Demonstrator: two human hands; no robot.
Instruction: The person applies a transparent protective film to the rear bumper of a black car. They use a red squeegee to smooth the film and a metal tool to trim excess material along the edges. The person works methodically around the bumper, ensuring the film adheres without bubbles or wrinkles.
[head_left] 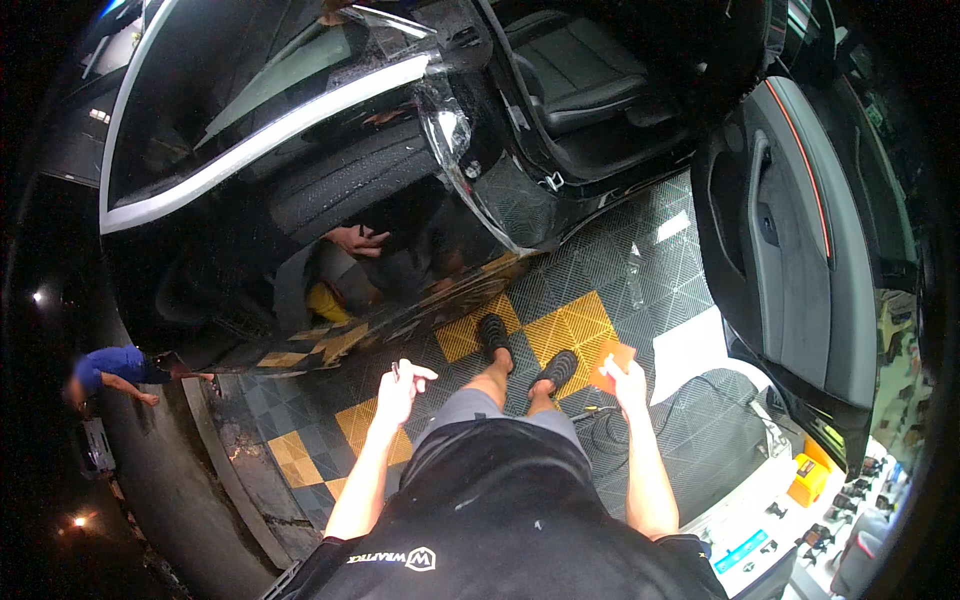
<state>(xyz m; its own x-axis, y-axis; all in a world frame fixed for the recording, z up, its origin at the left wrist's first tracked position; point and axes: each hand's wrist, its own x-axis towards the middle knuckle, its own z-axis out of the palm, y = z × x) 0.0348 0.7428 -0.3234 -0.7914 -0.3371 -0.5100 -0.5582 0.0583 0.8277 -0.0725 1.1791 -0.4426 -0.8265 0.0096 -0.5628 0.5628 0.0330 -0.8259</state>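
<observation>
My left hand (398, 392) is raised at waist height in front of the car, fingers curled around a small dark object (396, 370) whose kind I cannot make out. In my right hand (627, 388) is a flat orange squeegee (613, 360), held by its lower edge. Both hands are apart from the car. Ahead of me stands a glossy black car door (330, 220), which mirrors an arm and the floor tiles. Loose transparent film (447, 130) wrinkles along the door's right edge and runs down toward its bottom corner.
An open car door (800, 220) swings out at the right, beside the seat opening (580, 75). A white sheet (695, 355) and dark cables (610, 430) lie on the tiled floor (570, 330). A cluttered bench (750, 520) with a yellow box (808, 480) is lower right. Another person (115, 370) is far left.
</observation>
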